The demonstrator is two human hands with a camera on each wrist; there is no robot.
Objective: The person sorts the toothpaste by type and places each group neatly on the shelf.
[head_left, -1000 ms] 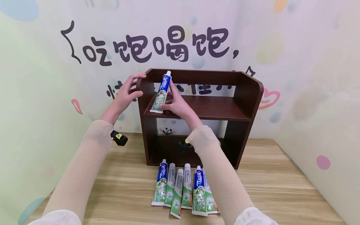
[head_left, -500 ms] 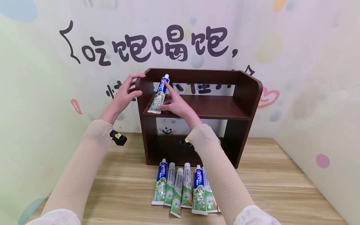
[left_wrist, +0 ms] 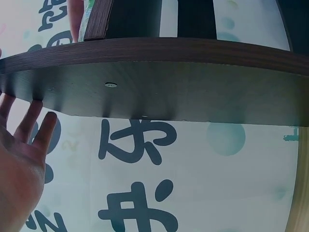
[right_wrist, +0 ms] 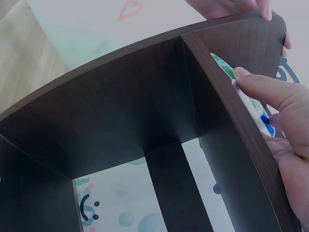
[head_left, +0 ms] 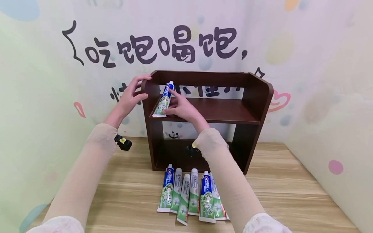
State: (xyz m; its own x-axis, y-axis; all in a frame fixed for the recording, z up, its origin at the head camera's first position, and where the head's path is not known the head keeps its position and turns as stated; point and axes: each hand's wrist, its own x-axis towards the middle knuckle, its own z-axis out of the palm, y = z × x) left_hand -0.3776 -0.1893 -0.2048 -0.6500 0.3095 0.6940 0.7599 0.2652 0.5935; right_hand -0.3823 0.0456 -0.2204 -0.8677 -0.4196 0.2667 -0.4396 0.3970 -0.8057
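In the head view my right hand (head_left: 183, 107) holds a blue, white and green toothpaste tube (head_left: 163, 101), thumb near its flat end. The tube leans cap-up at the left end of the upper board of a dark brown two-tier shelf (head_left: 227, 110). From the right wrist view, the thumb lies on the tube (right_wrist: 223, 65) just over the board's front edge; the other fingers are partly hidden. My left hand (head_left: 128, 97) grips the top corner of the shelf's left side panel (left_wrist: 159, 89), its fingers spread against the panel in the left wrist view.
Several toothpaste tubes lie side by side on the wooden table (head_left: 291, 194) before the shelf, among them a blue-topped tube (head_left: 166, 189) and a grey-and-green tube (head_left: 183, 200). My right forearm partly covers the rightmost tube. Printed walls (head_left: 116, 19) enclose the table.
My right hand has lowered the toothpaste tube slightly and moved it left, closer to the side panel. My left hand stays at the shelf's corner.
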